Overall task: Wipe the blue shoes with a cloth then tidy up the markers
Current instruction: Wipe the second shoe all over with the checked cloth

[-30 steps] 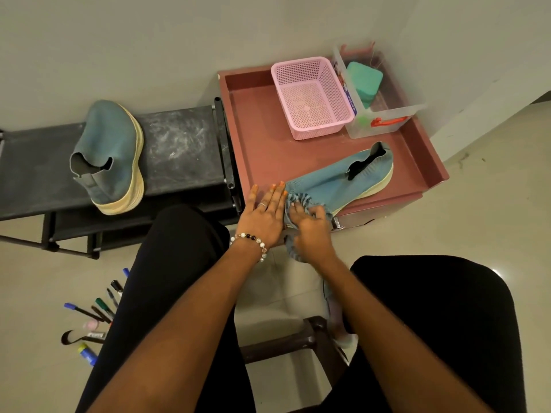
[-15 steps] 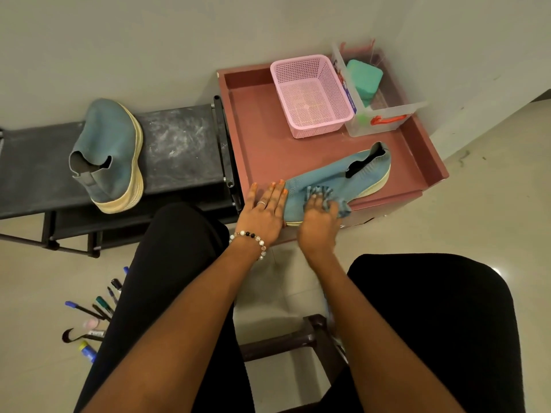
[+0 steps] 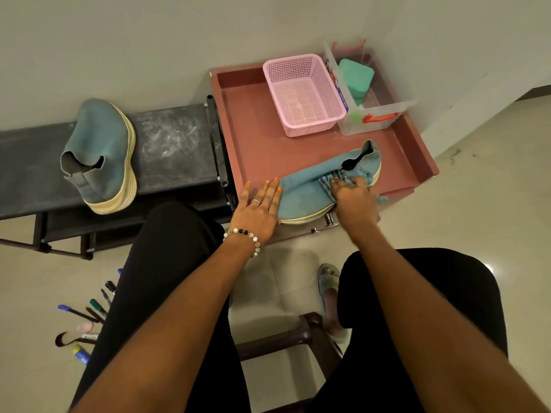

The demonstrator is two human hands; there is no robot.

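— Pale floor tiles, a dark red lipped tray; what has changed on it?

— Her right hand, fingers curled round the striped blue cloth, has slid from the toe toward the collar of the light blue knit shoe; her left hand stays flat, fingers spread, on the toe.

— And the rest?

— One shoe is nearly wiped; the darker blue shoe waits on the black bench; loose markers lie on the floor.

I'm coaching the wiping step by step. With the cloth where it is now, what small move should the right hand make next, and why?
Probably draw the cloth back toward the toe. The right hand holds it near the collar of the blue shoe on the red tray, while the left hand lies flat against the toe, steadying it.
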